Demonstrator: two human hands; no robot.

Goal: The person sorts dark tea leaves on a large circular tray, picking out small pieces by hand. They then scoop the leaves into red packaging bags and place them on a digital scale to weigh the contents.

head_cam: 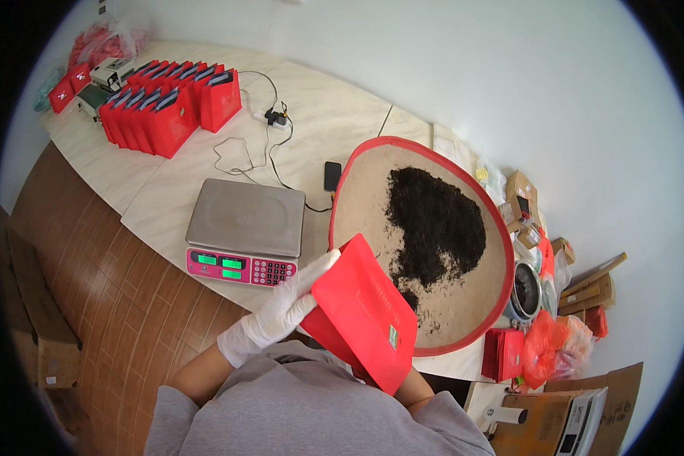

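Observation:
My left hand [282,310], in a white glove, grips the left edge of a red bag [365,313] close to my chest. Its fingers stretch along the bag's upper left side. The bag is tilted and bears faint printing and a small green-and-white label [393,337]. My right hand is hidden behind the bag; only the right forearm [414,391] shows at its lower edge. Just beyond the bag lies a round tray [358,188] with a red rim, holding a heap of dark, loose, dried leaf-like material [436,222]. To the left stands a pink-fronted digital scale [245,216] with lit displays.
Several upright red bags [171,122] with dark inner pouches stand at the far left. Cables run from a power strip [273,119] towards a phone [332,176]. At right are folded red bags [503,354], a metal bowl [526,290] and cardboard boxes [538,419].

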